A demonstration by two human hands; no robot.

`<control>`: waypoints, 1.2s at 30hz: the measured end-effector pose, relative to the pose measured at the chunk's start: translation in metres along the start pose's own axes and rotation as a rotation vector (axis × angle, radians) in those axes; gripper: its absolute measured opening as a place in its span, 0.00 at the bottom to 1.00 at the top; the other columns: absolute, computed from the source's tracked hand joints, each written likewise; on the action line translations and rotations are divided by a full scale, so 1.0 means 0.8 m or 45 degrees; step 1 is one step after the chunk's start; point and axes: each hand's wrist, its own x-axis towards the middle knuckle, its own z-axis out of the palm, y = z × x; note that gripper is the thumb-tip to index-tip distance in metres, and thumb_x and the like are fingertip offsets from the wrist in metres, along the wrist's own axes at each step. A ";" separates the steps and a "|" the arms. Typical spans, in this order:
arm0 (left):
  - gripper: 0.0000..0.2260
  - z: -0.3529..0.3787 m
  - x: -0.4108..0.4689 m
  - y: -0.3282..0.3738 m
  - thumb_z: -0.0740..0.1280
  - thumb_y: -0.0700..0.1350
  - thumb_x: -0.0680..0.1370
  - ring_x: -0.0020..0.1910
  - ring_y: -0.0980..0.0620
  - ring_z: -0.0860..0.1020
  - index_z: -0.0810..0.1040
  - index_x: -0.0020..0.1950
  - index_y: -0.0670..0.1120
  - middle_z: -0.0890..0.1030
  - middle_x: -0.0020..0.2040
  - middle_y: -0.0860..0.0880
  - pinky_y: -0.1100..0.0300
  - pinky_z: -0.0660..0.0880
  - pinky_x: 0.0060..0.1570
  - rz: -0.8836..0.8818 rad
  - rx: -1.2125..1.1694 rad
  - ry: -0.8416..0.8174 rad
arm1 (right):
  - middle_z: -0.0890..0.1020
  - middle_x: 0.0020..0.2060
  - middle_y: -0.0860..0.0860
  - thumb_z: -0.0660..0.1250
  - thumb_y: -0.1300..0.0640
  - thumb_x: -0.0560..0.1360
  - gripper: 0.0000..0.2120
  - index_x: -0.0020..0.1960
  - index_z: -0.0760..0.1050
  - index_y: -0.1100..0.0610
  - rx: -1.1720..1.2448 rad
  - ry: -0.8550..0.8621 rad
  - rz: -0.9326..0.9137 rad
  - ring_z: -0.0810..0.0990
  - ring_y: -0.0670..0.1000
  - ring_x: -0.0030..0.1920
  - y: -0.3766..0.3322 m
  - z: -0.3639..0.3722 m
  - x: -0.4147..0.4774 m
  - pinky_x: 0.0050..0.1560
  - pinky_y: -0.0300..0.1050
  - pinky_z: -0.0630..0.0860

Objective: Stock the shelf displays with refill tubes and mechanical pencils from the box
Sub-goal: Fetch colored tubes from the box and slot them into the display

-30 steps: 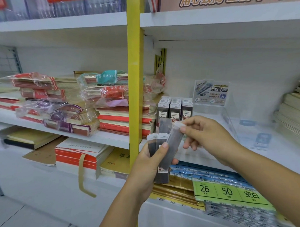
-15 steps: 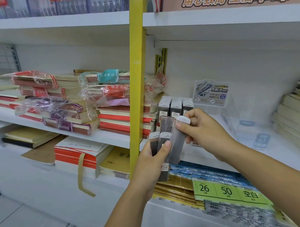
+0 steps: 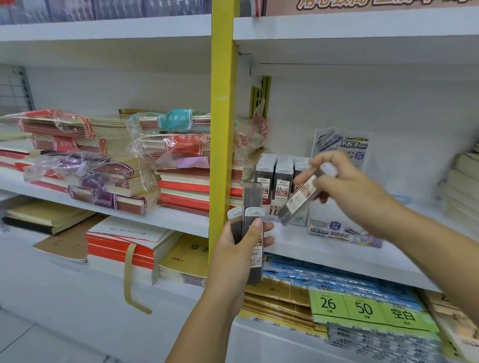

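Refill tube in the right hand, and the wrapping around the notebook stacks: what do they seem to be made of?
Refill tube: probably hard plastic. The smoky, translucent body lets dark contents show through, and it has an opaque white cap and a printed label.
Wrapping: thin, clear, glossy plastic film. It crinkles and catches light.

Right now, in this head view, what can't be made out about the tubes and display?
Head view, refill tube in the right hand: motion-blurred, label unreadable.
Head view, tube bundle in the left hand: count unclear, thumb and palm cover it.
Head view, display rows: rightmost row partly hidden behind the right hand.
Outside the frame: supply box, mechanical pencils.
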 end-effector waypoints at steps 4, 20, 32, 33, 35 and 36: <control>0.09 -0.001 0.007 -0.001 0.68 0.55 0.78 0.47 0.54 0.86 0.78 0.56 0.56 0.87 0.50 0.55 0.54 0.78 0.45 -0.008 -0.016 -0.002 | 0.83 0.49 0.37 0.61 0.61 0.79 0.13 0.55 0.62 0.44 -0.197 0.136 -0.097 0.81 0.41 0.49 -0.004 -0.036 0.027 0.48 0.50 0.76; 0.09 0.004 0.025 -0.014 0.69 0.55 0.78 0.43 0.54 0.86 0.79 0.56 0.55 0.87 0.49 0.55 0.59 0.79 0.40 -0.006 0.019 -0.026 | 0.71 0.47 0.50 0.64 0.54 0.79 0.15 0.64 0.76 0.49 -0.823 0.140 -0.160 0.68 0.49 0.51 0.066 -0.004 0.078 0.49 0.43 0.64; 0.08 0.007 0.015 -0.007 0.69 0.55 0.77 0.43 0.52 0.85 0.80 0.55 0.56 0.87 0.50 0.51 0.56 0.81 0.45 -0.032 0.055 -0.193 | 0.76 0.46 0.42 0.65 0.50 0.77 0.10 0.58 0.78 0.47 -0.512 0.297 -0.265 0.74 0.41 0.44 0.040 0.017 0.022 0.43 0.29 0.68; 0.06 0.008 0.013 -0.006 0.69 0.54 0.78 0.43 0.52 0.85 0.81 0.54 0.57 0.87 0.51 0.51 0.56 0.80 0.45 -0.035 0.057 -0.217 | 0.78 0.45 0.40 0.65 0.49 0.77 0.10 0.57 0.77 0.44 -0.385 0.213 -0.225 0.75 0.40 0.42 0.035 0.023 0.014 0.41 0.28 0.69; 0.05 0.013 0.009 -0.001 0.70 0.55 0.77 0.42 0.52 0.84 0.82 0.51 0.59 0.87 0.52 0.49 0.56 0.79 0.43 -0.040 0.048 -0.267 | 0.81 0.45 0.41 0.66 0.50 0.77 0.11 0.58 0.77 0.43 -0.115 0.044 -0.082 0.77 0.38 0.35 0.026 0.033 0.004 0.35 0.30 0.71; 0.05 0.015 0.007 0.001 0.71 0.56 0.76 0.42 0.52 0.84 0.82 0.50 0.59 0.87 0.52 0.48 0.57 0.78 0.41 -0.044 0.042 -0.292 | 0.83 0.44 0.43 0.67 0.53 0.77 0.11 0.58 0.77 0.44 0.009 -0.019 -0.009 0.77 0.39 0.31 0.023 0.037 0.001 0.31 0.34 0.71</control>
